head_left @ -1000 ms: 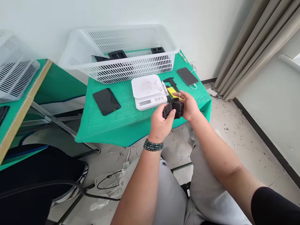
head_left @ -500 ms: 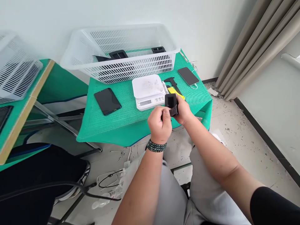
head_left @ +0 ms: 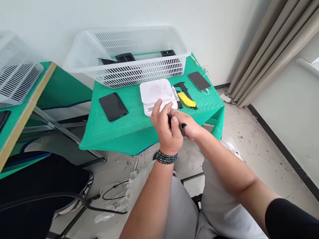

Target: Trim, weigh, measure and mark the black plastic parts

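Observation:
Just in front of the kitchen scale, a small black part point(head_left: 183, 128) is between my two hands, mostly covered by fingers. My left hand point(head_left: 166, 127), wearing a dark beaded bracelet, closes on one side with the thumb over it; two of its fingers stretch upward. My right hand point(head_left: 190, 125) grips the other side, its fingertips partly hidden behind the left. Behind them stands the white scale point(head_left: 156, 91), small dark bits on its plate. To its right lie a marker point(head_left: 176, 97), a yellow-handled cutter point(head_left: 186, 99) and a black caliper point(head_left: 183, 88).
A white plastic basket point(head_left: 147, 68) holding several black parts stands at the table's back. A dark tablet point(head_left: 113, 107) lies left of the scale, a phone point(head_left: 199, 80) with a cable at right. Green mesh point(head_left: 112, 134) covers the table. Dark scraps litter the floor point(head_left: 239, 146).
The black part, which showed its hollow face, has been turned and is now largely covered by my hands. Fingers of my left hand have stretched out, and my right hand has come lower, uncovering the yellow cutter.

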Motion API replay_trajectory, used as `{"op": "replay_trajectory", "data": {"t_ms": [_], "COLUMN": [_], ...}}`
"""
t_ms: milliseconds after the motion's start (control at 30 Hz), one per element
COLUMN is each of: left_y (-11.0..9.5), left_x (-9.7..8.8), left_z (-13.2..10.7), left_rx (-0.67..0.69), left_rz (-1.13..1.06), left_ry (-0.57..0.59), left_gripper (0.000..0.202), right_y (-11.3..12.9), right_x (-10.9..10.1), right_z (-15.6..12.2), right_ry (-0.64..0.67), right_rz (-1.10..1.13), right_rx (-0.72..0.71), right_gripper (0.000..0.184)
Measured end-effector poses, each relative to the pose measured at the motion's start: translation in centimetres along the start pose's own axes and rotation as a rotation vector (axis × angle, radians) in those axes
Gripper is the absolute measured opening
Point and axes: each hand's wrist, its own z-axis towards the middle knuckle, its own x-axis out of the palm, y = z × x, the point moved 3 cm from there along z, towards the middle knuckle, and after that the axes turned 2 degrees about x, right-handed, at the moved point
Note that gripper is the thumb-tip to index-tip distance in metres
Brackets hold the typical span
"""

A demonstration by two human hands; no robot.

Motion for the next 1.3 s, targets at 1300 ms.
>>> {"op": "replay_trajectory", "data": {"t_ms": [1300], "left_y": [1.4], "left_x": [0.1], "left_z": [0.9], "left_rx": [-0.280], "left_rz": [-0.175], "left_ry": [-0.256], "left_gripper": [0.037], "right_y": [0.1], "right_x": [0.9], "right_z": [1.0], "right_ry": [-0.212], "right_rz": [0.205], "right_rx": [0.172], "right_gripper": [0.035]}}
